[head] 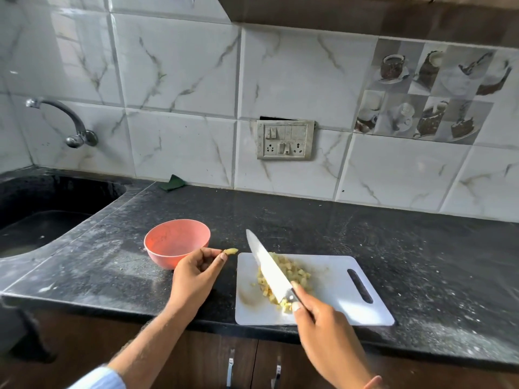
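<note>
1. Left hand (193,276): fingers (211,251) pinching piece (230,251), between bowl (163,254) and board (337,304), above table (393,234).
2. Right hand (328,332): clenched round knife (266,268), over dice (297,272).
3. Judged best: park knife, tip low, while piece moves.

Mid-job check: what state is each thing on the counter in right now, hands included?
Left hand: pinches a yellow piece above the counter.
Right hand: grips the knife handle.
Knife: blade slanted over the diced pieces.
Diced pieces: piled on the cutting board.
Cutting board: flat, at the counter edge.
Bowl: upright, looks empty.
Tap: no water running.
</note>
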The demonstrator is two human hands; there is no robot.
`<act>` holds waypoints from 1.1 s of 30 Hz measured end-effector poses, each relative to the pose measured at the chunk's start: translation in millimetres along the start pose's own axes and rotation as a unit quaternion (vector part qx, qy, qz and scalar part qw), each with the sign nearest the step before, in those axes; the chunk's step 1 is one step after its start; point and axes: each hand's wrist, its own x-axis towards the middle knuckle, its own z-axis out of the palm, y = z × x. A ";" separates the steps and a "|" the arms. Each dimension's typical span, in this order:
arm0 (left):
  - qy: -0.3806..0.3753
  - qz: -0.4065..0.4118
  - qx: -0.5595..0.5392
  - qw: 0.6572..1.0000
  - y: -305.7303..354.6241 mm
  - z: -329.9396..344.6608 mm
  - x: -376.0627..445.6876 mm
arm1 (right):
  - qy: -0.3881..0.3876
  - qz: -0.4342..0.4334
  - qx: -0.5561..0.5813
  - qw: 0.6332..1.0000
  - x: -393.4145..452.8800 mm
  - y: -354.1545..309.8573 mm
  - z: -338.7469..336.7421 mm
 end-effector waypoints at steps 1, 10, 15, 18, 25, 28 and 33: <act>-0.003 0.002 -0.009 1.000 -1.3 -1.1 0.8 | -0.002 -0.009 -0.018 1.000 -3.6 -6.9 7.7; -0.108 0.039 0.162 0.980 -6.2 5.9 -0.2 | 0.014 -0.043 -0.153 0.987 -6.7 -9.6 22.8; -0.122 0.043 0.278 0.952 -3.4 9.3 -3.6 | 0.033 -0.027 -0.131 0.990 -8.1 -15.1 21.7; -0.132 0.038 0.302 0.943 -4.1 9.2 -2.5 | 0.043 -0.021 -0.135 0.990 -7.9 -20.2 21.9; -0.140 0.029 0.327 0.934 -5.5 10.7 -2.1 | 0.026 -0.049 -0.144 0.988 -15.4 -24.1 33.2; -0.143 0.027 0.329 0.933 -4.5 11.0 -1.6 | 0.030 -0.054 -0.179 0.982 -16.2 -29.3 34.9; -0.150 0.032 0.329 0.932 -3.4 11.5 -2.0 | 0.022 -0.064 -0.252 0.965 -13.5 -34.7 40.7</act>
